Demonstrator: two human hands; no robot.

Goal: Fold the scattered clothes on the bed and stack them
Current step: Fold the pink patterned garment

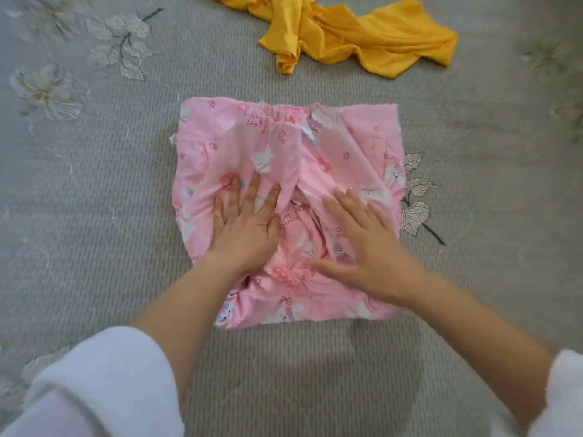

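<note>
Fingers straight and spread, the left hand [243, 225] and right hand [366, 244] press flat on a folded pink printed garment [347, 143] lying mid-bed on a grey floral bedspread [94, 190]. A crumpled yellow garment [362, 36] lies farther off, toward the right. White sleeves [104, 389] frame the near edge.

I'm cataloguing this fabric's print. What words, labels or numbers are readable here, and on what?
"et" above "Bunny": printed on the pink bunny-patterned folded garment, between the left hand and right hand.
"Sweet Bunny", upside down near its far edge: blurred, so only a likely reading.
Letters at its left edge: cut off, unreadable.
Crumpled yellow cloth: no text visible.
</note>
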